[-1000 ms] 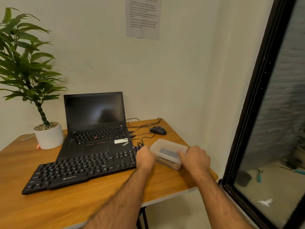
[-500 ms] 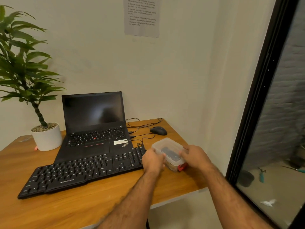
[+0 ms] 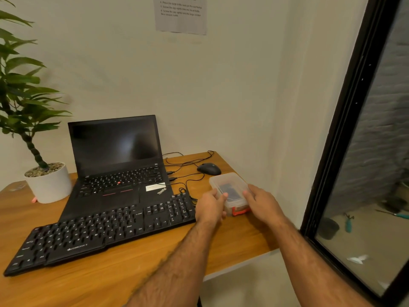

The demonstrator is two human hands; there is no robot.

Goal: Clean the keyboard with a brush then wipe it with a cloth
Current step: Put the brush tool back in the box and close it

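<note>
A black external keyboard (image 3: 106, 231) lies across the wooden desk (image 3: 110, 282) in front of a laptop. To its right stands a clear plastic box (image 3: 228, 182) with a lid and a red latch; something dark shows through the lid. My left hand (image 3: 210, 207) grips the box's left side, thumb on the lid. My right hand (image 3: 261, 203) holds its right side, fingers curled on the lid edge. No brush or cloth shows outside the box.
An open black laptop (image 3: 117, 165) sits behind the keyboard. A potted plant (image 3: 47, 182) stands at the left, a black mouse (image 3: 209, 169) with cables at the back right. The desk's right edge is close to a dark window frame (image 3: 345, 129).
The box has turned so its red latch faces me. Both hands have stayed on its sides, and the view has moved closer and slightly left.
</note>
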